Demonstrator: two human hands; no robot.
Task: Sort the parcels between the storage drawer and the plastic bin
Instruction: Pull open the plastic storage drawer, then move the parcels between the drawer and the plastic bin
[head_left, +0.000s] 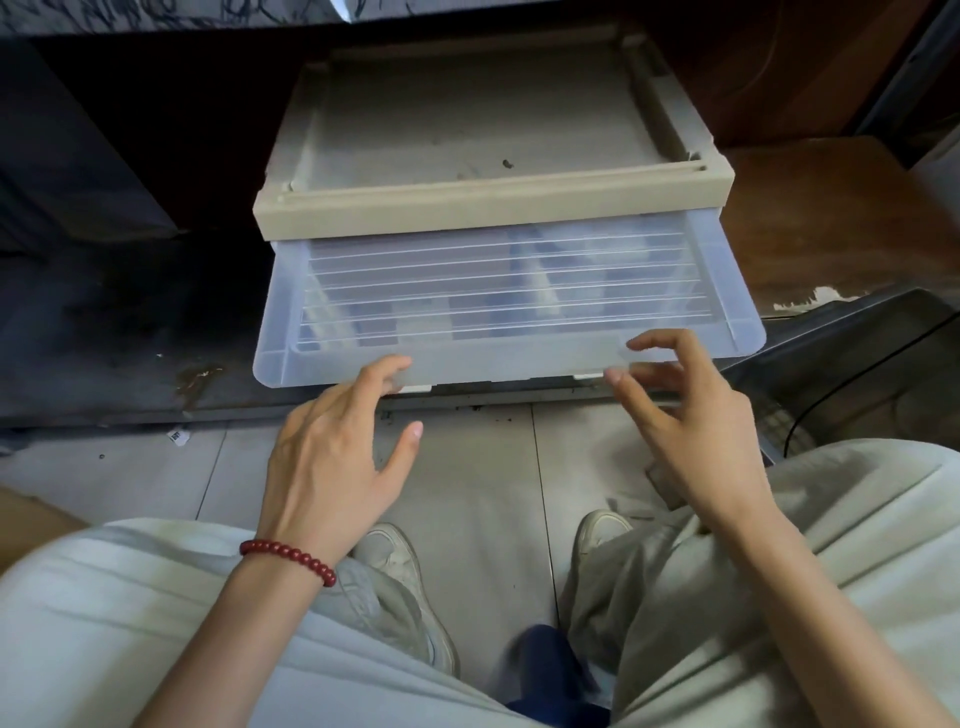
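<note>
The storage drawer (509, 291) is a translucent plastic one under a beige top (488, 197), low on the floor in front of me. Blurred blue and white shapes show through its ribbed front; I cannot tell what they are. My left hand (337, 447) reaches to the drawer's lower front lip, its straight fingertips touching the lip left of centre and the thumb spread apart. My right hand (685, 410) hovers at the lip's right part, with its fingers loosely curved above the lip and the thumb at the edge. Neither hand holds a parcel.
A dark, bin-like container (862, 364) stands to the right of the drawer unit. A blue object (550, 670) lies between my legs on the tiled floor. A cardboard edge (31, 514) shows at the left. Dark furniture surrounds the unit.
</note>
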